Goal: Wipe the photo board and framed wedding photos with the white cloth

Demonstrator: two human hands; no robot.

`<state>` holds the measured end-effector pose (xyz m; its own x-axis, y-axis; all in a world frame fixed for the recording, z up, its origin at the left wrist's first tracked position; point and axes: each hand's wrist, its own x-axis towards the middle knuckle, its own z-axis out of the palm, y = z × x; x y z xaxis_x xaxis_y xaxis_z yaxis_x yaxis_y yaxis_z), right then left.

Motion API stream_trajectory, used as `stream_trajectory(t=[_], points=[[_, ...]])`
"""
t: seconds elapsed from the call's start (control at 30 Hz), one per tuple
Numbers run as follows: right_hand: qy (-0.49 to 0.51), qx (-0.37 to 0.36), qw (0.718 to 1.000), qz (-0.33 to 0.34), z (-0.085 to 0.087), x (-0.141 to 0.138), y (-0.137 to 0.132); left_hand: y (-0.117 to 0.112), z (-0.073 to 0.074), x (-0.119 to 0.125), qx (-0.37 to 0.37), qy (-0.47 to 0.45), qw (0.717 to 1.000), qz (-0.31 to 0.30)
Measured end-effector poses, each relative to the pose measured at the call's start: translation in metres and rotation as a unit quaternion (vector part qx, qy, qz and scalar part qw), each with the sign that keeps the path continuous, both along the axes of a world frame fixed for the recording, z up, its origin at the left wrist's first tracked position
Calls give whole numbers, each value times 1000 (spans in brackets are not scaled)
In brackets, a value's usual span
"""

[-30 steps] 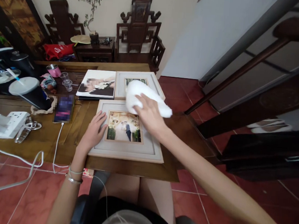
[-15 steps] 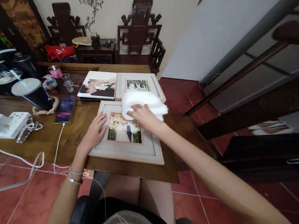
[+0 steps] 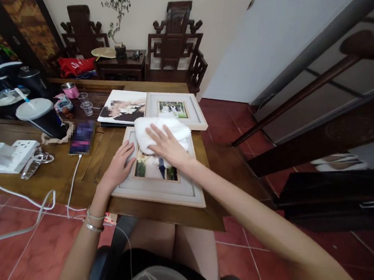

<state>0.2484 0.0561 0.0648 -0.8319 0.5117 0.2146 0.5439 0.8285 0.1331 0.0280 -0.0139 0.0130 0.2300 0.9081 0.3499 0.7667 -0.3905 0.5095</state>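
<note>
A picture frame (image 3: 158, 194) with a pale wooden border lies flat near the table's front edge, with a photo (image 3: 144, 167) of a couple inside. My left hand (image 3: 120, 163) rests open on the frame's left side, fingers stretched over the border. Under my right hand (image 3: 164, 142) is a folded white cloth (image 3: 140, 132). That hand lies flat on the cloth, fingers spread, pressing on it rather than gripping. The cloth covers the frame's upper part and the top of the photo.
Behind lie a second picture frame (image 3: 197, 110) and a white-edged photo panel (image 3: 119, 115). To the left are a phone (image 3: 82, 138) on a charging cable, a lidded cup (image 3: 43, 118), a power strip (image 3: 20, 155) and a pink mug (image 3: 70, 90). Carved chairs (image 3: 177, 38) stand beyond the table (image 3: 168, 216).
My right hand has slid the cloth to the left over the frame, and its fingers have spread out flat. The second frame's photo is now uncovered. My left hand has stayed in place.
</note>
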Motion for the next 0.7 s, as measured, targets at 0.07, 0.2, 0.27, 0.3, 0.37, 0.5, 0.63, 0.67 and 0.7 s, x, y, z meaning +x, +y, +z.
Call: stream_trajectory(t=[0.07, 0.2, 0.27, 0.3, 0.37, 0.5, 0.63, 0.67, 0.7], points=[[-34, -10, 999, -10, -18, -7, 5, 0, 0, 0, 2, 1, 1000, 0], [-45, -14, 998, -34, -35, 26, 15, 0, 0, -1, -1, -3, 1000, 0], [-52, -21, 997, -47, -30, 53, 18, 1, 0, -1, -2, -5, 1000, -2], [-59, -26, 997, -53, -25, 66, 19, 1, -1, -1, -1, -6, 1000, -2], [-75, -42, 994, -62, -11, 85, 16, 2, -2, -1, 4, -11, 1000, -1], [-80, -84, 991, -64, 7, 95, -14, 2, -2, 0, 2, -18, 1000, 2], [-68, -125, 988, -51, 4, 93, -76, 2, -2, 0, -2, -19, 1000, 3], [-62, -136, 987, -52, 4, 94, -91, 2, -2, 0, -3, -21, 1000, 4], [-55, -150, 986, -49, 6, 95, -105, 2, -3, 0, -3, -23, 1000, 4]])
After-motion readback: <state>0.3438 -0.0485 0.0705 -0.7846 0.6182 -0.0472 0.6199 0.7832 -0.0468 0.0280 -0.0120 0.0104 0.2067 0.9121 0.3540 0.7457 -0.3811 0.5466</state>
